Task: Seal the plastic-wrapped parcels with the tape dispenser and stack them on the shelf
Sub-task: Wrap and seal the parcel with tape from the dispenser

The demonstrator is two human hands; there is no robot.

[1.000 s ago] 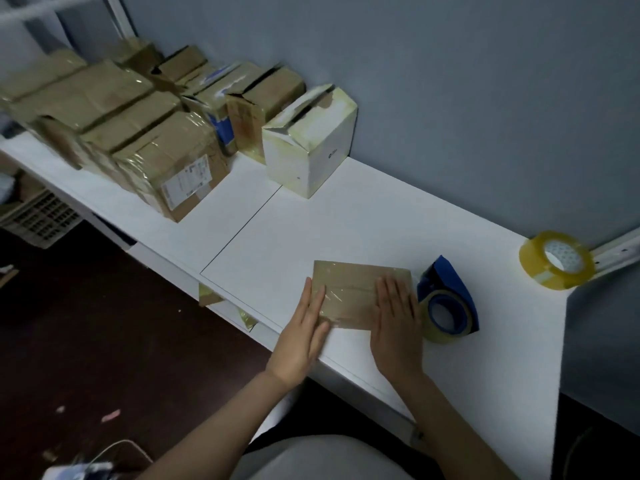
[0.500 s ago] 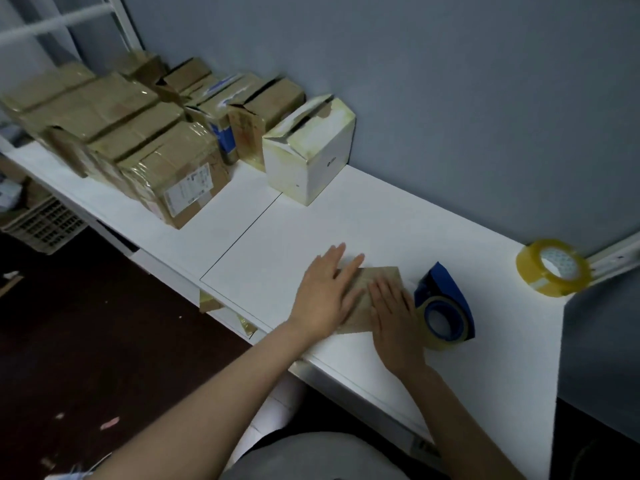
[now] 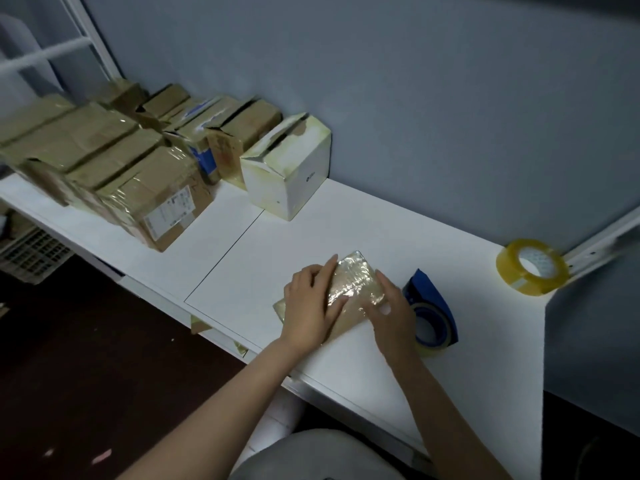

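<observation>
Grey-blue wall (image 3: 415, 98) is backing a long white tabletop (image 3: 363, 223), and near its front edge the person is turning the plastic-wrapped parcel (image 3: 353, 282). A second ago it was lying flat with its long side along that front edge, one flat hand on each end. Now it is sitting askew with one corner pointing toward the back edge. Its far end is looking slightly raised, though I cannot tell whether it is clear of the surface.

The left hand (image 3: 310, 308) is lying over the parcel's left half, having crossed onto it from the end. Its fingers are nearly straight and its thumb is spreading across the glossy wrap, so this grip is pressing rather than clutching. The right hand (image 3: 391, 317) is taking the near right corner, fingers curling over the edge and thumb on top, so its grip is closing on the parcel.

The tape dispenser (image 3: 433, 313) is sitting unheld just beside the right hand, and a loose roll of tape (image 3: 531, 266) is standing at the back right corner. Smoothing seems to be ending. The parcel is probably being spun either for another seam or for a lift toward the wrapped brown boxes (image 3: 114, 174) and white box (image 3: 287, 174) crowding the left end.
</observation>
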